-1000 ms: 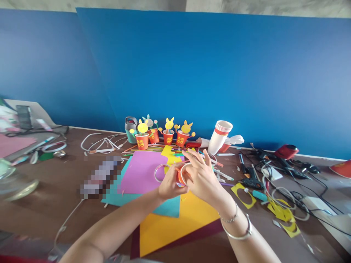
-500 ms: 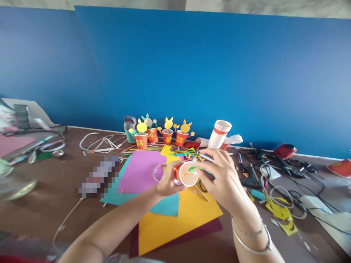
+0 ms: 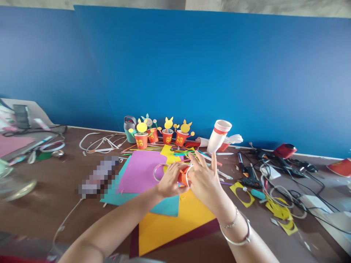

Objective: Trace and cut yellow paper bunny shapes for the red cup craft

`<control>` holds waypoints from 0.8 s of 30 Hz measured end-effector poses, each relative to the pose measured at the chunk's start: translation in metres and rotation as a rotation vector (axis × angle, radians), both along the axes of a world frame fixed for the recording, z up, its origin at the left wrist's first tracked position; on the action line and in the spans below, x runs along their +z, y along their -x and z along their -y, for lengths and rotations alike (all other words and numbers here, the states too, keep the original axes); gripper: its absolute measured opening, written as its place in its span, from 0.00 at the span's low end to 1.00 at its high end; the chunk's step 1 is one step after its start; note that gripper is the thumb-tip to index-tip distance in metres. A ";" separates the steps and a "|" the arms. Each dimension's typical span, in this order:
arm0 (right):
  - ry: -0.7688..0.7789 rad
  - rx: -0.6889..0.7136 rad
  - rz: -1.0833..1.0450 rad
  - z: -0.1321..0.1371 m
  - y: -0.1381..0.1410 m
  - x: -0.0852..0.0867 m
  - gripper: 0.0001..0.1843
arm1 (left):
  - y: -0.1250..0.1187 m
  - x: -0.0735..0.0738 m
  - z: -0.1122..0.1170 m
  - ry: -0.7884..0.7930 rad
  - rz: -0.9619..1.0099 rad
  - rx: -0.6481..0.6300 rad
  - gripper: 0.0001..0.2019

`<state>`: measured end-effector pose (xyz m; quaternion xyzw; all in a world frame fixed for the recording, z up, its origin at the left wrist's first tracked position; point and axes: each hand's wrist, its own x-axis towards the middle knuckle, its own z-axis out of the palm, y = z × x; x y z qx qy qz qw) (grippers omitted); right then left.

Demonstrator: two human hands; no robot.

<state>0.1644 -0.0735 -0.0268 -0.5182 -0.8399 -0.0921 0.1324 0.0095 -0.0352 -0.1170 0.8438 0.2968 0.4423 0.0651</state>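
Note:
My left hand (image 3: 169, 180) is closed around a small red paper cup (image 3: 183, 175), which lies on its side above the coloured paper sheets. My right hand (image 3: 204, 179) covers the cup's white rim, palm against the opening, fingers spread and pointing up. Under both hands lie a purple sheet (image 3: 141, 171), a yellow sheet (image 3: 172, 223) and a teal sheet (image 3: 164, 206). A clear tape ring (image 3: 158, 171) rests on the purple sheet just left of my left hand.
Several decorated red cups with yellow paper flowers (image 3: 161, 134) stand by the blue wall, next to a stack of paper cups (image 3: 219, 137). A glue gun (image 3: 248, 175), cables and yellow scraps (image 3: 285, 215) litter the right side. A glass dish (image 3: 13, 182) sits far left.
Half a second ago my right hand was off the cup and its open mouth showed. Now the hand has returned and covers the opening. My left hand stayed in place.

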 end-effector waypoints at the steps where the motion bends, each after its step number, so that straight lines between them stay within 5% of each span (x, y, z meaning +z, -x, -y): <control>1: 0.010 0.016 -0.006 -0.001 0.000 0.000 0.09 | 0.000 0.000 0.000 0.005 0.014 -0.005 0.27; 14: -0.066 0.077 -0.287 -0.011 0.000 0.000 0.09 | 0.003 -0.011 -0.005 0.122 0.172 -0.027 0.30; 24: -0.082 0.121 -0.267 -0.014 0.006 -0.006 0.12 | 0.001 -0.012 -0.007 0.201 0.173 -0.104 0.32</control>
